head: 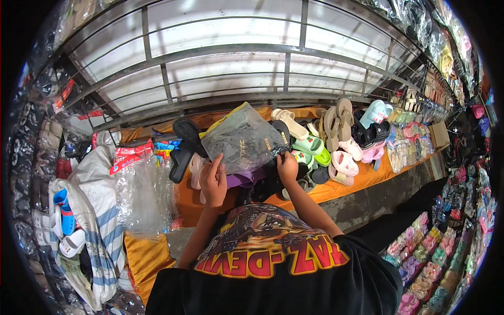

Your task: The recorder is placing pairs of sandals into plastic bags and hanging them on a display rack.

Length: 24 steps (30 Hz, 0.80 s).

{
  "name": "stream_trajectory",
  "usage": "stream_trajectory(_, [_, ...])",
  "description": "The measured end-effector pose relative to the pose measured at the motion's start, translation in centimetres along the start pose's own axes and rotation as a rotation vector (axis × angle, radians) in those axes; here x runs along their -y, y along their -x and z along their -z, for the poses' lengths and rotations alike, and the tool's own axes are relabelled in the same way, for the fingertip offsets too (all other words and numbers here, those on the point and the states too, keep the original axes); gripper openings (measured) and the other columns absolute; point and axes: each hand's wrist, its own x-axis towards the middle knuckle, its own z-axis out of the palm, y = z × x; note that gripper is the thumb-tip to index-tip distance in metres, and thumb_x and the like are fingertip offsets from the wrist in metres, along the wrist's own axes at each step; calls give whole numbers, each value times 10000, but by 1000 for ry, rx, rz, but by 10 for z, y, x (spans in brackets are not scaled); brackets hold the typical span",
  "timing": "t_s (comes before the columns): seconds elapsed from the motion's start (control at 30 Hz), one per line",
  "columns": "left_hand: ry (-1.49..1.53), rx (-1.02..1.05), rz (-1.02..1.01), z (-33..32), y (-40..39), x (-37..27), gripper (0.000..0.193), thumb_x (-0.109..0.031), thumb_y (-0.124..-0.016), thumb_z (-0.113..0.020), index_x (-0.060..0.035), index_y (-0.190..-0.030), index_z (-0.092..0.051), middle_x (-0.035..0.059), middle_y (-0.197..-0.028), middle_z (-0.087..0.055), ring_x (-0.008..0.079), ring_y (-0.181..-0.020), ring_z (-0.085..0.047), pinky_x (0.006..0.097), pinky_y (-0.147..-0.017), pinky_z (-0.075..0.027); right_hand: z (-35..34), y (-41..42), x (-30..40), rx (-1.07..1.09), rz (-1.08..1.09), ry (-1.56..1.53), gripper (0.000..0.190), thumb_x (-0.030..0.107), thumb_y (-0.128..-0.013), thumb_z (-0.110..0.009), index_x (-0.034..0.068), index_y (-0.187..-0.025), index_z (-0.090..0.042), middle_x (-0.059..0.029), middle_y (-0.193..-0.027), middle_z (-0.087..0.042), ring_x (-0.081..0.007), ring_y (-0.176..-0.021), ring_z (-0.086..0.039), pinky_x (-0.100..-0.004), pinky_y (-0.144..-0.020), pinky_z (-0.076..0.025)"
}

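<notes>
A clear plastic bag (244,138) with a yellow strip along one edge is stretched between my hands, above the shoes. My left hand (214,183) pinches its near left edge between thumb and finger. At the right corner, where the plastic is bunched, my right hand (287,168) grips it. Whether anything lies inside the bag is hard to tell. Beneath it shows a purple sandal (242,179), partly covered. Black slippers (185,151) lie just left of the bag. A light green slide with cherry decorations (309,145) sits beyond my right hand.
Several clear plastic packets with red headers (138,197) lie to the left, beside a white woven sack (84,189) holding clogs. Orange cloth (370,175) covers the bench under piled slippers. A metal railing (236,51) stands behind. Wrapped footwear (429,264) fills the lower right.
</notes>
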Motion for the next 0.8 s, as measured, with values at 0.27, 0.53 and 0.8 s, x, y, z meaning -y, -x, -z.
stream_trajectory(0.27, [42, 87, 88, 14, -3, -1, 309, -197, -988, -708, -35, -1251, -723, 63, -767, -488, 209, -671, -495, 363, -612, -406, -8, -9, -6, 22, 121, 113, 260, 211, -869, -783, 9, -837, -623, -199, -839, -664, -419, -825, -663, -519, -736, -506])
stream_trajectory(0.53, [64, 47, 29, 9, -5, 12, 291, -196, -990, -695, -40, -1234, -721, 67, -798, -504, 207, -674, -508, 362, -611, -418, -20, -5, 0, -6, -116, -125, 274, 182, -825, -835, 14, -880, -626, -168, -803, -646, -388, -776, -656, -466, -719, -520])
stream_trajectory(0.8, [51, 34, 67, 11, -3, 14, 271, -150, -976, -696, -43, -1224, -727, 74, -819, -536, 213, -679, -527, 358, -630, -439, -20, 5, 9, -103, -85, -114, 255, 143, -852, -808, 0, -898, -603, -184, -796, -619, -395, -765, -625, -469, -713, -497])
